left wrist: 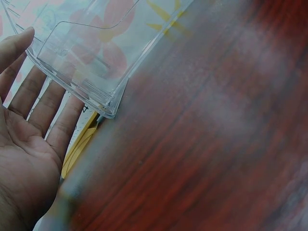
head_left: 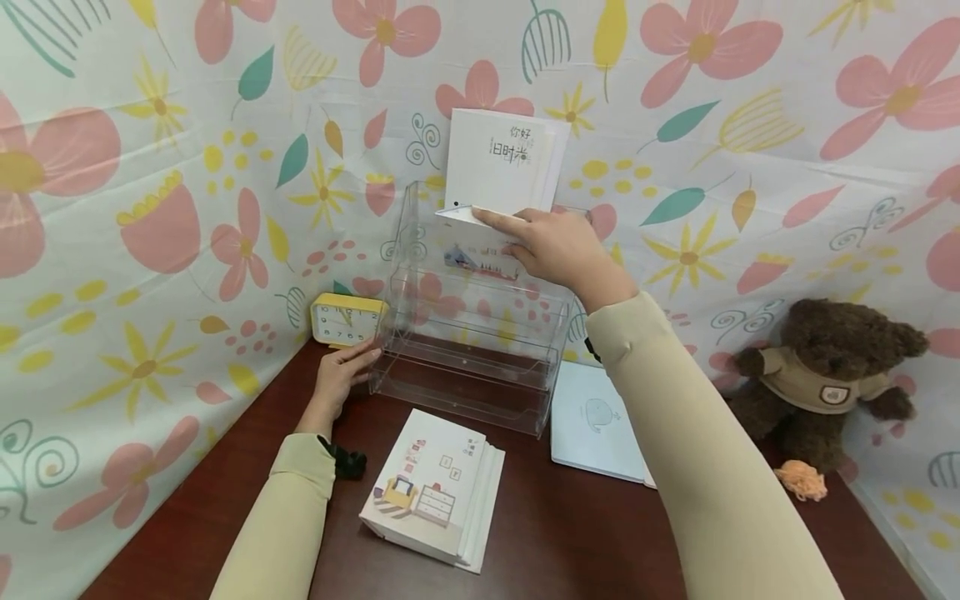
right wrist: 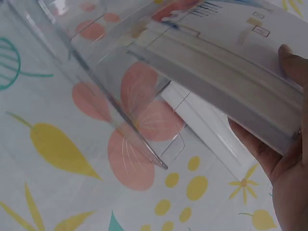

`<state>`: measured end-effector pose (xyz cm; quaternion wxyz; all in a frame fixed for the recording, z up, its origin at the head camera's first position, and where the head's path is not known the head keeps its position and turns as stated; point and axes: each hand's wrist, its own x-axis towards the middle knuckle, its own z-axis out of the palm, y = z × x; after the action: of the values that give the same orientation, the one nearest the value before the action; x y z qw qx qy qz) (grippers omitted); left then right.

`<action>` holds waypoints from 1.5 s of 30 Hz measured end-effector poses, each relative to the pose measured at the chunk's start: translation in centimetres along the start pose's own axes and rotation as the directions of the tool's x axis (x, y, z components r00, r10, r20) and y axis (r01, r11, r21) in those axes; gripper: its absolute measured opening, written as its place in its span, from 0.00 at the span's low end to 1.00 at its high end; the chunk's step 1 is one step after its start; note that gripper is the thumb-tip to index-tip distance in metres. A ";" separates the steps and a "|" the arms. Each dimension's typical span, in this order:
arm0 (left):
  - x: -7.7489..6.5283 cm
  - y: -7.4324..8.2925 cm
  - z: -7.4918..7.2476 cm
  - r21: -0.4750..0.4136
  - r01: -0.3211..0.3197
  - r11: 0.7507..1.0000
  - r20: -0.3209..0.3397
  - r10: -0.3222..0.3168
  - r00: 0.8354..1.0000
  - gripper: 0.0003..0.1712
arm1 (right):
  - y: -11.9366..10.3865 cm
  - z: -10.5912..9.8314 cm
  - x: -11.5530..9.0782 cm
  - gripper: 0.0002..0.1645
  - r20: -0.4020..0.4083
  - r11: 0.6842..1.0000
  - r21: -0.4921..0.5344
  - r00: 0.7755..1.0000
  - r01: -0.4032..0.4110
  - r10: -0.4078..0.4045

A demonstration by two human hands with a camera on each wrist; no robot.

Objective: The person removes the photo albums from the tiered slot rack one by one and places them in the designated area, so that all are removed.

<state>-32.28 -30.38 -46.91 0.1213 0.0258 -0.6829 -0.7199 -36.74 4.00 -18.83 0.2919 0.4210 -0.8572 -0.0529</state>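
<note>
My right hand grips a white notebook with a small printed picture on its cover, tilted at the upper part of a clear tiered rack. In the right wrist view, the thumb lies on the notebook's cover and the fingers are under its thick edge. Behind it, white notebooks with dark lettering stand upright at the rack's top. My left hand touches the rack's lower left side, its fingers stretched along the outside of the clear panel and the thumb at the panel's edge.
A stack of notebooks lies on the dark wooden table before the rack. Pale blue notebooks lie at its right. A yellow clock stands left of it; a brown teddy bear and an orange clump are at right.
</note>
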 end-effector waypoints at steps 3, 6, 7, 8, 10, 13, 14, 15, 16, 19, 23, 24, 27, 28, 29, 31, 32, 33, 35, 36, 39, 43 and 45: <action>0.0 0.0 0.0 -0.002 -0.004 1.000 -0.002 0.004 1.000 0.34 | -0.1 0.0 -0.4 0.40 -0.023 1.000 -0.012 0.999 0.027 -0.027; 0.0 0.1 0.1 -0.005 -0.003 1.000 -0.001 0.003 1.000 0.35 | -0.4 0.3 -0.8 0.38 -0.060 0.997 0.015 0.995 0.082 -0.081; -0.1 0.1 0.1 -0.004 -0.002 1.000 0.001 0.002 1.000 0.35 | -0.6 0.4 -1.0 0.37 -0.076 0.994 0.026 0.992 0.104 -0.102; -0.1 0.1 0.1 -0.003 0.001 1.000 0.005 -0.001 1.000 0.36 | -0.8 0.6 -1.2 0.36 -0.095 0.991 0.033 0.988 0.127 -0.124; -0.3 0.1 0.1 0.002 0.005 1.000 0.010 -0.005 1.000 0.36 | -1.3 1.1 -1.7 0.33 -0.140 0.985 0.044 0.977 0.169 -0.161; -0.4 0.2 0.2 -0.002 0.011 1.000 0.010 -0.011 1.000 0.36 | -2.3 1.8 -2.4 0.30 -0.195 0.979 0.006 0.961 0.202 -0.197; -0.5 0.3 0.2 -0.001 0.011 1.000 0.011 -0.011 1.000 0.36 | -2.6 2.0 -2.6 0.30 -0.209 0.979 -0.015 0.957 0.203 -0.202; -0.5 0.3 0.2 -0.002 0.012 1.000 0.011 -0.012 1.000 0.36 | -2.9 2.3 -2.8 0.31 -0.223 0.980 -0.028 0.954 0.199 -0.200; -0.5 0.4 0.2 -0.004 0.013 1.000 0.010 -0.013 1.000 0.36 | -3.3 2.5 -3.1 0.31 -0.236 0.981 -0.039 0.952 0.190 -0.194; -0.5 0.5 0.1 -0.011 0.012 1.000 0.005 -0.011 1.000 0.36 | -4.1 3.2 -3.8 0.35 -0.290 0.992 -0.037 0.949 0.120 -0.125; -0.4 0.5 0.1 0.001 0.006 1.000 0.006 -0.006 1.000 0.36 | -4.7 4.2 -4.9 0.35 -0.394 1.000 0.029 0.919 0.010 0.002; -0.4 0.5 0.1 0.005 0.007 1.000 0.012 -0.007 1.000 0.35 | -4.7 4.5 -5.1 0.35 -0.419 0.999 0.041 0.907 -0.010 0.026; -0.5 0.3 0.1 0.018 0.016 1.000 0.029 -0.016 0.999 0.35 | -5.0 5.2 -5.7 0.32 -0.493 0.997 0.072 0.868 -0.037 0.068; -0.5 0.3 0.1 0.020 0.018 1.000 0.031 -0.019 0.999 0.35 | -5.1 5.3 -5.9 0.30 -0.516 0.995 0.092 0.853 -0.036 0.079; -0.5 0.3 0.1 0.020 0.018 1.000 0.034 -0.019 0.999 0.35 | -5.2 5.4 -6.0 0.29 -0.541 0.993 0.113 0.836 -0.038 0.094; -0.4 0.3 0.0 0.022 0.016 1.000 0.030 -0.016 0.999 0.35 | -5.5 5.8 -6.2 0.28 -0.595 0.984 0.174 0.792 -0.041 0.138; -0.4 0.3 -0.1 0.021 0.013 1.000 0.027 -0.014 1.000 0.36 | -5.8 6.0 -6.3 0.28 -0.620 0.977 0.208 0.767 -0.042 0.165; -0.4 0.3 -0.1 0.022 0.012 1.000 0.026 -0.012 1.000 0.36 | -6.0 6.2 -6.4 0.28 -0.647 0.970 0.240 0.738 -0.042 0.192; -0.4 0.4 -0.2 0.023 0.012 1.000 0.022 -0.012 1.000 0.37 | -6.6 6.6 -6.7 0.29 -0.697 0.952 0.304 0.673 -0.034 0.247; -0.4 0.4 -0.2 0.022 0.012 1.000 0.019 -0.012 1.000 0.37 | -6.9 6.9 -6.9 0.30 -0.719 0.940 0.341 0.638 -0.023 0.276; -0.6 0.3 -0.2 0.018 0.017 1.000 0.016 -0.018 1.000 0.36 | -8.1 7.1 -8.0 0.32 -0.745 0.889 0.458 0.546 0.003 0.382; -0.6 0.1 0.0 0.004 0.011 1.000 0.027 -0.011 1.000 0.36 | -9.8 6.5 -10.3 0.38 -0.666 0.729 0.679 0.491 0.087 0.561; -0.5 0.1 0.2 -0.003 0.003 1.000 0.032 -0.003 0.999 0.36 | -10.4 5.9 -11.6 0.40 -0.598 0.614 0.773 0.501 0.156 0.625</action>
<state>-31.79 -30.10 -46.83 0.1093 0.0152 -0.6837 -0.7213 -27.30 5.14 -32.45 0.4648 0.3345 -0.6014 0.5571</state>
